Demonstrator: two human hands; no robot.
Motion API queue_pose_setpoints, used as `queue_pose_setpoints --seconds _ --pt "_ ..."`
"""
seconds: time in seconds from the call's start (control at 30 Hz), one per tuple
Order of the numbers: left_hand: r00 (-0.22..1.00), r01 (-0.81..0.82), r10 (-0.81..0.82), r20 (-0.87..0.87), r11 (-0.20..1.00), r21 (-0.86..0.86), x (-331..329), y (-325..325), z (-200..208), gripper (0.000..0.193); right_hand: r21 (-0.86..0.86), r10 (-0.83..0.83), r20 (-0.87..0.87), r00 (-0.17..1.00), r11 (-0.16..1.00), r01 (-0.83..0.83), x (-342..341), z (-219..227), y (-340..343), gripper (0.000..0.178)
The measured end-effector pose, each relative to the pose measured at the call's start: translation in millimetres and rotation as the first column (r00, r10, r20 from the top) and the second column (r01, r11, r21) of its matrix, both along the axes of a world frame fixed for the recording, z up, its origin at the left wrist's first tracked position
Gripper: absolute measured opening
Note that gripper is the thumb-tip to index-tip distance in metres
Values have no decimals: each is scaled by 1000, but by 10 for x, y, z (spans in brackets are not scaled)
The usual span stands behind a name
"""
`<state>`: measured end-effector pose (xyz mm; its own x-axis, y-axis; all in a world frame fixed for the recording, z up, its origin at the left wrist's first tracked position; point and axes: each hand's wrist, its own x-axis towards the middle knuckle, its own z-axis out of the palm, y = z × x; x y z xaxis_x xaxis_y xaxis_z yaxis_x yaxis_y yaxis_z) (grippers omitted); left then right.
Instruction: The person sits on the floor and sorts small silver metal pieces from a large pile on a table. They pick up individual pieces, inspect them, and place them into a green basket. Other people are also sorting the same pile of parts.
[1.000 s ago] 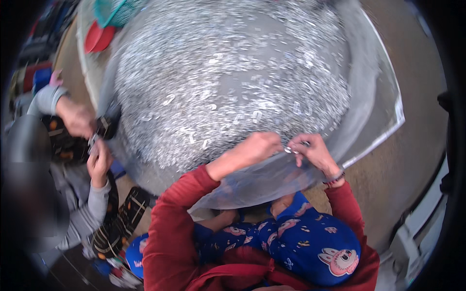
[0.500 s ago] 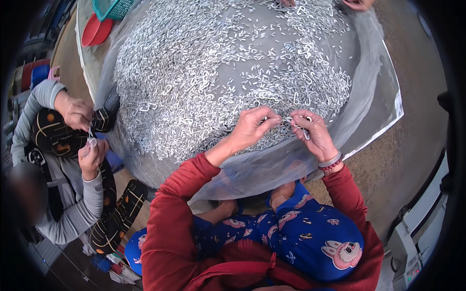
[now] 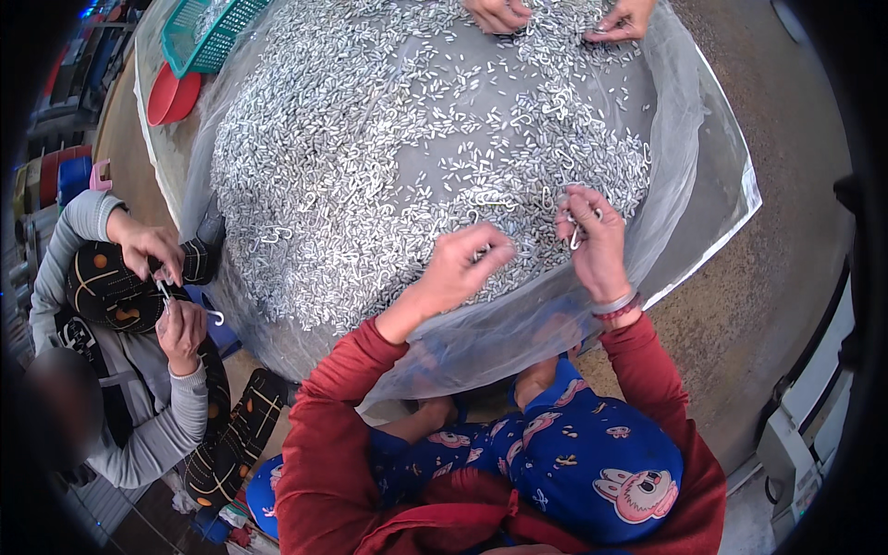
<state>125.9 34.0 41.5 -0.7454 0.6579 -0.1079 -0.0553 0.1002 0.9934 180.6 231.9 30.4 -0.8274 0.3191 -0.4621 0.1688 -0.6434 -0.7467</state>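
Observation:
A broad heap of small silver-grey pieces [image 3: 305, 185] covers the table in front of me, with white curved hooks scattered through it. My right hand [image 3: 595, 242] is closed on a white hook [image 3: 574, 242], which sticks out from between its fingers and palm. Over the near edge of the heap, my left hand [image 3: 462, 268] has its fingers curled together; a small grey bit shows between thumb and forefinger, though I cannot tell whether it is held or lies behind. The two hands are apart. A loose white hook [image 3: 492, 198] lies on the heap beyond them.
Clear plastic sheeting [image 3: 680, 139] rims the table. A teal basket [image 3: 222, 42] and a red bowl [image 3: 174, 95] sit at the far left. One co-worker's hands [image 3: 180, 328] handle a white hook at left; another person's hands [image 3: 499, 14] reach into the heap's far side.
My hands have separated: the left drew back nearer to me, while the right keeps the white hook. The far person's hands have come further into view.

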Motion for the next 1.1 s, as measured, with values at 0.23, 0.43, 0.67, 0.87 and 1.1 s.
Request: queue_pose_setpoints --seconds 0.23,0.43,0.67,0.87,1.1 --pt "757 -234 -182 628 822 520 -490 -205 -225 21 -437 186 -306 934 844 -311 104 -146 475 30" --pt "927 -79 -117 -357 869 -489 -590 111 -593 19 624 350 409 842 566 -539 -9 -467 376 18" --pt "957 -22 -128 -260 863 -505 -687 111 -267 18 863 538 256 803 247 -441 -262 -644 -96 10" --pt "926 82 -284 -249 793 -603 -833 -137 -168 18 43 608 2 794 793 -607 -389 -48 2 7" --pt "981 84 -144 -130 921 -381 -820 -186 -143 18 -136 486 -241 840 840 -525 -319 100 148 22"
